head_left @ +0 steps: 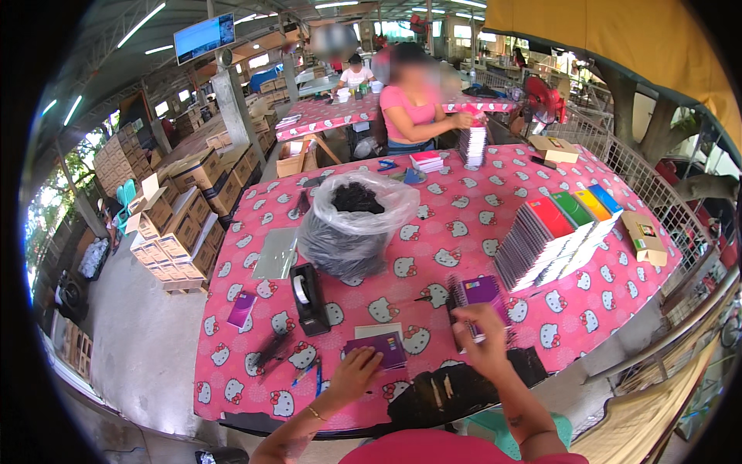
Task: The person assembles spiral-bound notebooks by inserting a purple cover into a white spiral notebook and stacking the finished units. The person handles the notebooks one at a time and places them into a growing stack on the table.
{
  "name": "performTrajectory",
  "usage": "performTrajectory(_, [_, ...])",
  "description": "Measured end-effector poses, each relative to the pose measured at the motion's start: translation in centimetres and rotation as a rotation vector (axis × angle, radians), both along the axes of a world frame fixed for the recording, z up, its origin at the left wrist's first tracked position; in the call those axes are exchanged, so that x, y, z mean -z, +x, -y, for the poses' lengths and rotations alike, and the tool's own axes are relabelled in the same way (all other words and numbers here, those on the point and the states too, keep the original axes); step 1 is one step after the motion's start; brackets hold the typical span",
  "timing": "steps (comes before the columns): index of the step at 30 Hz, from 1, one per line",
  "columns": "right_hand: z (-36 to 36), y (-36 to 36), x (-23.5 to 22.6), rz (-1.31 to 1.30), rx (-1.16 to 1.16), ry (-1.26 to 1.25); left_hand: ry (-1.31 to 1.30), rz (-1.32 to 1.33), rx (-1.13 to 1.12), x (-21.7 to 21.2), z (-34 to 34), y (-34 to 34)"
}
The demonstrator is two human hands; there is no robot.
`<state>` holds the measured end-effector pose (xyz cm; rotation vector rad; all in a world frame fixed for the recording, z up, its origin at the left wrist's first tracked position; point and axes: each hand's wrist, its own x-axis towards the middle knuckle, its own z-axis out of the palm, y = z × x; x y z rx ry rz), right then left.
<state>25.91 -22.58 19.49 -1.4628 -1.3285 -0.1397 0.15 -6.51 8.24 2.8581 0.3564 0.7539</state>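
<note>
My left hand [359, 373] lies with its fingers stretched flat on a purple notebook cover [390, 349] near the table's front edge. A pale sheet or pad [379, 332] shows from beneath that cover. My right hand [482, 331] is over the front of some purple spiral notebooks [485, 291], its fingers bent and slightly blurred. Whether it grips anything is not clear. A black tape dispenser [311, 301] stands to the left, and a small purple notebook [242, 309] lies beyond it. Blue pens [318, 377] rest beside my left hand.
A clear plastic bag of black pieces [348, 240] stands mid-table. Stacked spiral notebooks [533, 240] with red, green, yellow and blue covers stand at the right, beside an open carton [644, 238]. Across the table a person in pink [413, 112] handles a notebook stack [472, 145].
</note>
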Motion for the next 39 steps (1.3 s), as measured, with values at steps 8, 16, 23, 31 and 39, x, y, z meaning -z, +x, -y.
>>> performTrajectory(8, [-4.9, -7.8, 8.0, -0.177, -0.351, -0.142, 0.167, -0.064, -0.017, -0.8, -1.2, -0.6])
performTrajectory(16, [-7.9, -8.1, 15.5, -0.594, -0.377, -0.202, -0.365, 0.397, -0.174, -1.7, -1.9, -0.9])
performTrajectory(23, [-8.2, -8.7, 14.2, -0.732, -0.42, -0.494, -0.582, 0.419, -0.244, 2.1, -1.3, -0.8])
performTrajectory(31, [-8.3, -6.8, 13.7, -0.732, -0.443, -0.473, -0.098, 0.132, -0.75, 4.5, -10.1, -13.9])
performTrajectory(39, [-9.1, -7.0, 14.3, -0.778, -0.501, -0.378, 0.148, 0.038, -0.735, 6.8, -10.8, -16.9])
